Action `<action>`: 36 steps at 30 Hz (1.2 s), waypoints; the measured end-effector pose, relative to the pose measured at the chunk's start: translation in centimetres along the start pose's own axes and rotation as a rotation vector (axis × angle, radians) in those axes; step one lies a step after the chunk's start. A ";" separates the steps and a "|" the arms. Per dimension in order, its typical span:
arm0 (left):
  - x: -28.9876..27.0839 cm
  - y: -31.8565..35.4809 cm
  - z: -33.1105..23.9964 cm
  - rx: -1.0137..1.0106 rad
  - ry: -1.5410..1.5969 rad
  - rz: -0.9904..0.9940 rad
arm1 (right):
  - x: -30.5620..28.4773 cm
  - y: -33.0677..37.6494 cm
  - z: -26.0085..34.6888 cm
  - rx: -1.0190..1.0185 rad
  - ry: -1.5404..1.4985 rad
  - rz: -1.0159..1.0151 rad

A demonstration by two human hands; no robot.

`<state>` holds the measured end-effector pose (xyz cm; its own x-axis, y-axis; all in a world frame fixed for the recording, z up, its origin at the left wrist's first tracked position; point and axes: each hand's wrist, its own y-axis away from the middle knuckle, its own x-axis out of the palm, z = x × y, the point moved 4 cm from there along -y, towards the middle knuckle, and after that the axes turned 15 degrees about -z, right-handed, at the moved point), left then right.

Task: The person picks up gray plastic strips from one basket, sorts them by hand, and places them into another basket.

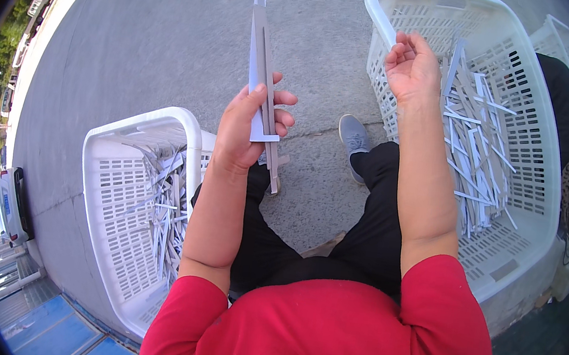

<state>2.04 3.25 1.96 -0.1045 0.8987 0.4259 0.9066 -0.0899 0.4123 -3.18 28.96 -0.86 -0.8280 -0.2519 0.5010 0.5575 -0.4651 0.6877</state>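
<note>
Left fingers (284, 98) closed around a thin sheaf of white and grey strips (265, 49), seen from my remote seat above a paved yard. The thumb of the left hand (237, 126) presses along the sheaf on one side, and the other fingers spread out past it on the other. The strips stand lengthwise through the grip: most of their length reaches away beyond the fingers, a shorter part trails back past the wrist, and a bent white end juts out just below the little finger.

To the right, I have the right hand (412, 69) palm up, its fingers half curled and released, at the near rim of a large white basket (379, 20); whether they touch that rim I cannot tell. Right of those fingers, inside the basket, lies a loose heap of narrow white and grey offcuts (474, 143).

Left of the left fingers and nearer the body, I see a second white basket (90, 190) with a tangle of similar slivers (168, 213) in it. Below and between both sets of fingers, a grey shoe (354, 135) rests on the concrete (159, 44). Far left of them, a white car (9, 206) is parked.
</note>
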 end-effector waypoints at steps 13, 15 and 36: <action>0.9 0.7 0.8 -0.032 -0.115 0.068 | 2.8 8.3 -7.9 -0.387 0.917 0.750; 0.9 0.6 0.8 -0.030 -0.117 0.006 | 2.7 8.2 -7.4 -0.386 0.907 0.722; -0.9 0.1 -0.3 0.202 -0.322 -0.277 | 1.6 2.4 2.3 -0.419 0.020 0.112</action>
<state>2.14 2.26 1.85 -0.2505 0.9674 0.0375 0.9271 0.2285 0.2970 -3.04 29.43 2.82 -0.7672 -0.3344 0.5473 0.5747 -0.7373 0.3552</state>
